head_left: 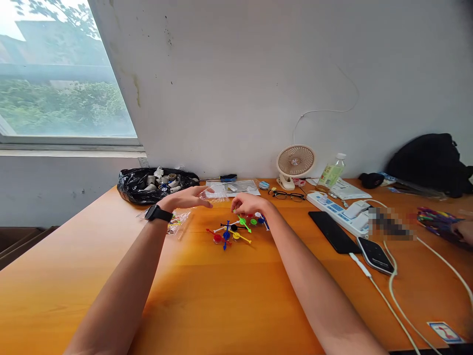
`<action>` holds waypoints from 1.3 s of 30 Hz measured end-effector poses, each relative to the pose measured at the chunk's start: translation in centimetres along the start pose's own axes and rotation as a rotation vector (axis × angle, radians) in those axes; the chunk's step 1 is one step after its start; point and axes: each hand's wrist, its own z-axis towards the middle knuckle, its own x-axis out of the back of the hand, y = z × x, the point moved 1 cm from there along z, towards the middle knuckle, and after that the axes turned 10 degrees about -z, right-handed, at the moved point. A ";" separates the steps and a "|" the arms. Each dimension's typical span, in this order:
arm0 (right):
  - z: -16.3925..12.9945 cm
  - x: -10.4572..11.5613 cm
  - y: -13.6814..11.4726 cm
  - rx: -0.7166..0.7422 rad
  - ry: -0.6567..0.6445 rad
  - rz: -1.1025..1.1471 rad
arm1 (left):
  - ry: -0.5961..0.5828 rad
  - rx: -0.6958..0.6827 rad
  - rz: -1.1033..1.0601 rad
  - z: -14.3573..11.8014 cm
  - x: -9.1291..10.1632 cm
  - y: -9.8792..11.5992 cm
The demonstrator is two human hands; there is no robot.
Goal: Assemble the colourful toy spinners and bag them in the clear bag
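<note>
My left hand (188, 198), with a black watch (158, 213) on its wrist, hovers over the table with fingers stretched and thumb apart. Crinkled clear plastic (218, 195) shows just beyond its fingertips. My right hand (249, 202) has its fingers pinched at the tail of a green plastic arrow spinner (244, 224). Below it lies a loose cluster of similar spinners: blue (226, 236), yellow (237, 236), red (217, 238) and black (233, 228). More coloured pieces sit partly hidden by the right wrist. A clear bag (179, 224) with small coloured pieces rests beneath my left wrist.
A black plastic bag (127, 187) full of parts stands back left. Behind are a screwdriver (227, 178), fan (295, 161), glasses (288, 195) and bottle (331, 173). On the right lie a power strip (334, 212), phones (330, 231) and cables; another person's hand (463, 229) is at the edge.
</note>
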 end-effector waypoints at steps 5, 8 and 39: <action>-0.7 1.8 0.3 0.028 0.256 0.071 | -0.023 -0.021 -0.106 -0.2 0.0 0.5; -1.3 3.6 0.1 0.019 0.441 0.097 | -0.046 -0.028 -0.202 -0.5 -0.2 1.0; -3.4 4.2 -5.7 0.414 0.592 0.203 | -0.144 -0.056 -0.516 0.2 -1.4 1.9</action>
